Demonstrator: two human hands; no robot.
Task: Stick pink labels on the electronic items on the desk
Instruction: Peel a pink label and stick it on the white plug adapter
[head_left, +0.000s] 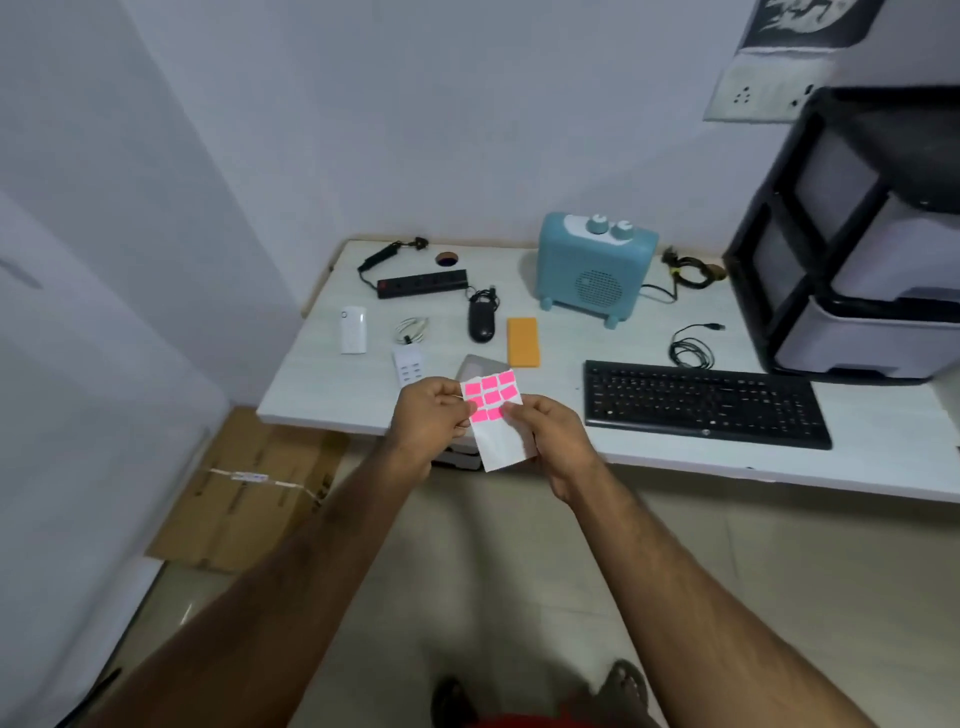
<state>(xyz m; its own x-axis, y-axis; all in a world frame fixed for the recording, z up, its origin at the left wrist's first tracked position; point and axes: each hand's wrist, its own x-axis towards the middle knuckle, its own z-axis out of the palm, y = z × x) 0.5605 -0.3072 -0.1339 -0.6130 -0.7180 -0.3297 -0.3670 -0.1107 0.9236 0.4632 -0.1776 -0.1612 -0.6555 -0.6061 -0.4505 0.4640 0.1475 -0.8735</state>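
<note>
Pink labels (490, 397) fill the upper part of a white sheet (501, 441) held above the near edge of the desk (727, 467). The left hand (431, 415) pinches its left edge; the right hand (550, 431) grips the right side, fingertips on a label. Keyboard (701, 402) right, heater (592, 267) far.

on the desk (649, 452), the keyboard (701, 402) lies right of the mouse (481, 322), before the heater (592, 267).

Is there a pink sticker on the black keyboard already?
No, the black keyboard shows only dark keys, and the pink stickers are on the white sheet held in the left hand and right hand.
</note>
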